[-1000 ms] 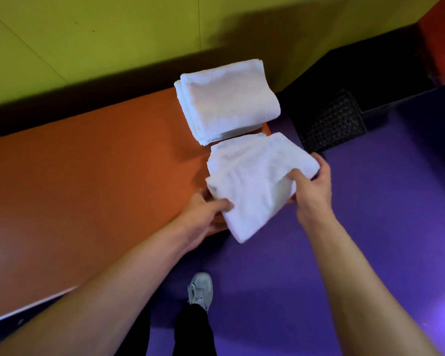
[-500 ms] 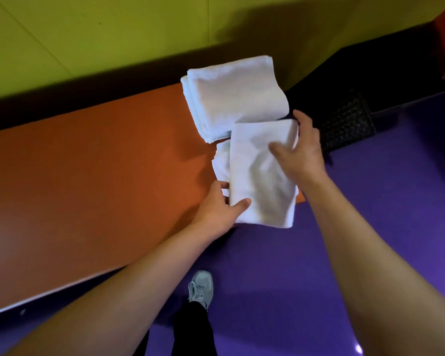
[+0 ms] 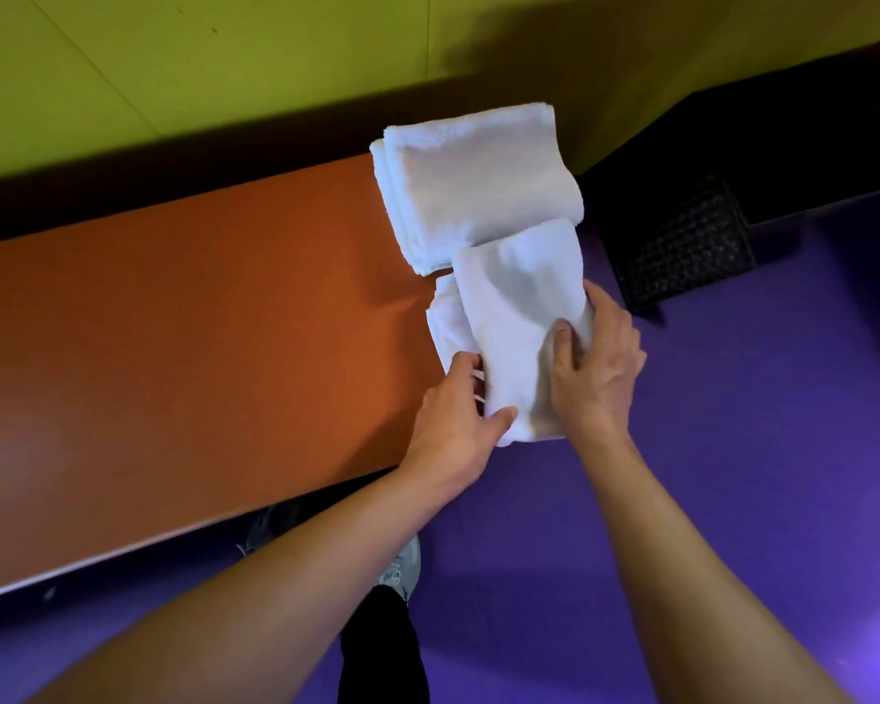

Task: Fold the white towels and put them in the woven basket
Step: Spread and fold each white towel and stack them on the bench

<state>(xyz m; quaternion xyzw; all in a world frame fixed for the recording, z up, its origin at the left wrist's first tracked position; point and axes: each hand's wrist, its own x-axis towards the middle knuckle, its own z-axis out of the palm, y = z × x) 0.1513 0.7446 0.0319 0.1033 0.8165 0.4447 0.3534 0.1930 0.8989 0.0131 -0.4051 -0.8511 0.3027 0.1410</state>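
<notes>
- A white towel (image 3: 516, 327), folded into a narrow oblong, lies at the right end of the orange surface (image 3: 199, 337), its near end reaching past the surface's edge over the purple floor (image 3: 758, 449).
- The left hand (image 3: 453, 424) grips the towel's near left corner: the thumb lies on top of the cloth and the fingers curl in under the folded layers beside it.
- The right hand (image 3: 595, 363) holds the towel's right side, with the thumb pressed onto the top face and the other fingers wrapped round the right edge.
- A looser layer of the same towel bulges out at the left, just beyond the left hand's fingers.
- A stack of folded white towels (image 3: 478, 188) sits farther back on the same end of the surface, touching the far end of the towel being held, which overlaps its near edge a little.
- The stack shows several layered edges along its left side.
- A dark woven basket (image 3: 692, 241) stands on the floor to the right of the surface, near the stack but apart from it; its inside is in shadow and cannot be made out.
- A yellow-green wall (image 3: 224, 68) rises behind the surface.
- Below the arms, a grey shoe (image 3: 402, 571) and a dark trouser leg (image 3: 382, 652) show on the purple floor.
</notes>
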